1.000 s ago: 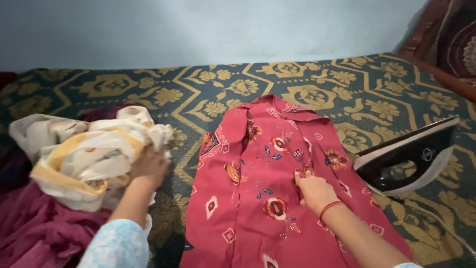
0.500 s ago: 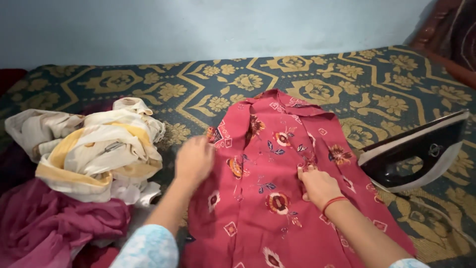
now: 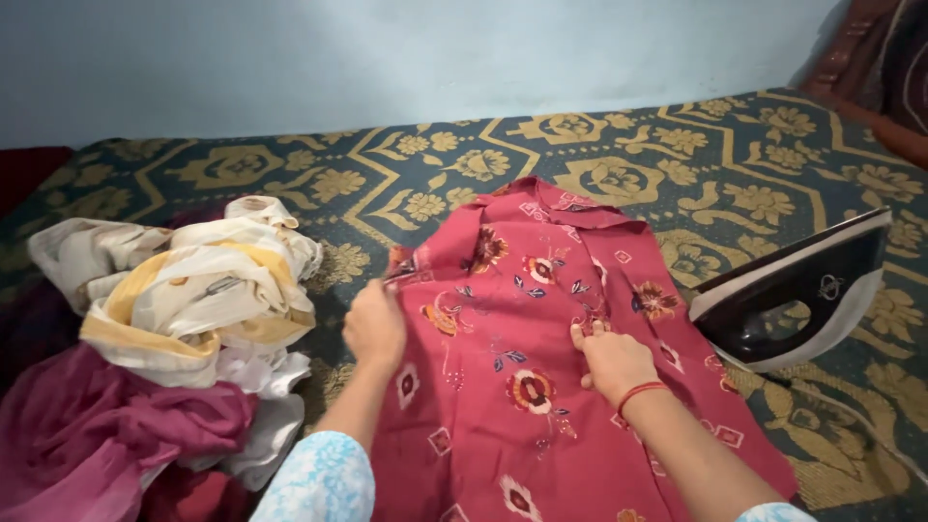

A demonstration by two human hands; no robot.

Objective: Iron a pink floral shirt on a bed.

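Red floral garment (image 3: pixel 541 387): left hand (image 3: pixel 375 324) pinches its edge; right hand (image 3: pixel 611 360) presses flat.

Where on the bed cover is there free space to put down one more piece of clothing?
The bed cover is bare along the wall, behind the red shirt. A narrow strip lies between the shirt and the clothes pile. The right is crowded by the iron.

**A room in a home**

This looks like a bedroom at home. A green bedcover (image 3: pixel 290 174) with gold flowers covers the whole bed. A plain pale blue wall (image 3: pixel 387 58) stands at 12 o'clock. A pile of clothes (image 3: pixel 164 329) sits at 9 o'clock. A black and white iron (image 3: pixel 793 300) rests at 3 o'clock.
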